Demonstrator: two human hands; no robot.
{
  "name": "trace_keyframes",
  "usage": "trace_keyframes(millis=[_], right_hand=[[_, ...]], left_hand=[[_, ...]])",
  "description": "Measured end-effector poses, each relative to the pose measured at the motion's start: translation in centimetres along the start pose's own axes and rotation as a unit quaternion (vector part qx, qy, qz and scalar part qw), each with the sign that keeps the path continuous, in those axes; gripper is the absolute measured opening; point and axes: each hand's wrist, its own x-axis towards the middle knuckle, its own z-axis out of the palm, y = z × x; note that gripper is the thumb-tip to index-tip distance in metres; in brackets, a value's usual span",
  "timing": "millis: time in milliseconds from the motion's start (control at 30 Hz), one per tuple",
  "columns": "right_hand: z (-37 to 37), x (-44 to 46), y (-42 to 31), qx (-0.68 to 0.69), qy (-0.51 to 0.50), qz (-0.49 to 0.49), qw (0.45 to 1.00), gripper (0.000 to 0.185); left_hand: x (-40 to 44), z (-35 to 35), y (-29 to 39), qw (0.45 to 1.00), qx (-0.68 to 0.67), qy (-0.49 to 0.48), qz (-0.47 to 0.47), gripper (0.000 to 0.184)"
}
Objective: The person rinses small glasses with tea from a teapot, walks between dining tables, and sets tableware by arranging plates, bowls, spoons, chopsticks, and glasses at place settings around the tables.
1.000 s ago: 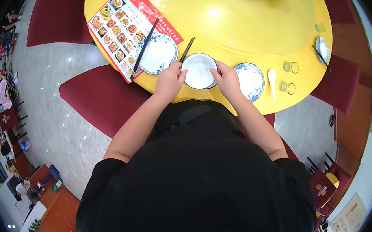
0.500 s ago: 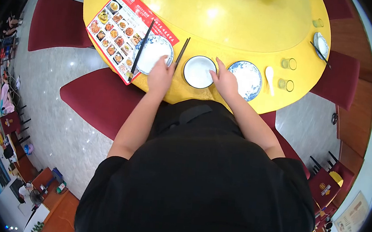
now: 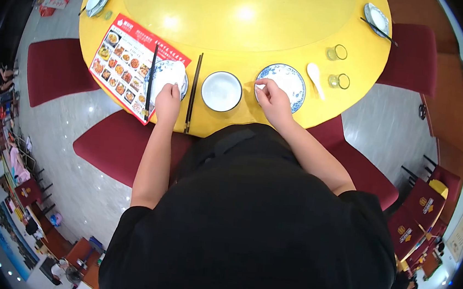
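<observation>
My left hand [image 3: 168, 103] is closed around a white spoon [image 3: 176, 75], which it holds over a blue-and-white plate [image 3: 163, 72]. Two black chopsticks [image 3: 194, 93] lie just right of that hand, and another chopstick or pair [image 3: 151, 85] crosses the plate's left side. A white bowl with a dark rim [image 3: 222, 91] stands between my hands. My right hand [image 3: 275, 101] has its fingers curled at the left rim of a second blue-and-white plate [image 3: 294, 86]; whether they grip the rim is unclear. A second white spoon [image 3: 315, 80] lies right of this plate.
A red and white picture menu [image 3: 119, 60] lies partly under the left plate. Two glasses [image 3: 337, 53] stand at the right on the yellow table [image 3: 234, 48]. Other place settings sit near its far edges. Dark red chairs [image 3: 113, 146] surround it.
My left hand now shows a white spoon over the left plate. My right hand has gone from the bowl's right rim to the right plate's left rim. The camera view has shifted and turned.
</observation>
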Motion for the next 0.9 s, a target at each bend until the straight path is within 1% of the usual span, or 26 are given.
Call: trace_keyframes(millis=[33, 67, 100, 167, 200, 267, 333, 367, 433, 467, 533, 567, 633, 700, 767, 833, 900], right_hand=[[-0.8, -0.3, -0.3, 0.041, -0.001, 0.006, 0.999, 0.027], [-1.7, -0.6, -0.7, 0.082, -0.001, 0.012, 0.997, 0.027], [-2.4, -0.9, -1.6, 0.159, -0.005, 0.037, 0.987, 0.026], [-3.5, -1.2, -3.0, 0.309, -0.011, 0.082, 0.948, 0.025], [-3.9, -1.3, -2.8, 0.286, 0.010, 0.099, 0.953, 0.025], [-4.7, -1.3, -2.2, 0.240, 0.052, 0.133, 0.960, 0.025], [-6.4, -0.9, 0.2, 0.241, 0.144, 0.124, 0.952, 0.024], [-7.4, -0.6, 2.1, 0.240, 0.188, 0.118, 0.945, 0.024], [-10.3, -0.1, 6.8, 0.089, 0.186, 0.133, 0.969, 0.024], [-11.5, 0.5, 8.8, 0.026, 0.186, 0.136, 0.973, 0.025], [-13.3, 1.7, 11.7, -0.101, 0.183, 0.141, 0.968, 0.027], [-13.8, 2.1, 12.0, -0.137, 0.171, 0.143, 0.965, 0.028], [-14.4, 2.6, 12.2, -0.210, 0.148, 0.147, 0.955, 0.030], [-14.1, 2.8, 12.5, -0.200, 0.164, 0.168, 0.951, 0.027], [-13.6, 3.1, 12.5, -0.215, 0.176, 0.177, 0.944, 0.027], [-12.8, 2.7, 12.8, -0.257, 0.180, 0.150, 0.938, 0.027], [-12.6, 2.4, 12.5, -0.321, 0.197, 0.096, 0.922, 0.026]], left_hand=[[-0.2, -0.6, 3.0, 0.999, -0.035, 0.009, 0.012, 0.033], [-0.3, -0.5, 6.1, 0.997, -0.051, 0.013, 0.057, 0.029], [-0.4, -0.1, 9.4, 0.994, -0.091, -0.025, 0.059, 0.027], [-1.3, 2.0, 15.4, 0.978, -0.162, -0.104, 0.076, 0.024], [-2.1, 3.4, 18.1, 0.966, -0.192, -0.145, 0.092, 0.023], [-4.1, 6.2, 23.1, 0.941, -0.245, -0.189, 0.136, 0.019], [-4.4, 9.9, 25.2, 0.921, -0.274, -0.212, 0.180, 0.016], [-4.2, 11.1, 25.1, 0.910, -0.264, -0.216, 0.234, 0.018], [-4.0, 13.1, 24.9, 0.881, -0.242, -0.222, 0.341, 0.021], [-4.1, 11.2, 25.8, 0.892, -0.212, -0.327, 0.228, 0.025], [-3.3, 12.2, 23.4, 0.886, -0.268, -0.339, 0.169, 0.023], [-2.8, 11.9, 22.5, 0.881, -0.295, -0.344, 0.139, 0.022], [-2.5, 10.3, 20.2, 0.892, -0.376, -0.240, 0.070, 0.019], [-0.6, 8.6, 16.1, 0.927, -0.343, -0.124, 0.081, 0.018], [1.2, 5.5, 11.5, 0.955, -0.293, -0.020, 0.036, 0.018], [2.3, 1.8, 7.1, 0.984, -0.161, 0.070, 0.035, 0.021], [3.2, 0.1, 0.5, 0.989, -0.027, 0.139, 0.033, 0.023]])
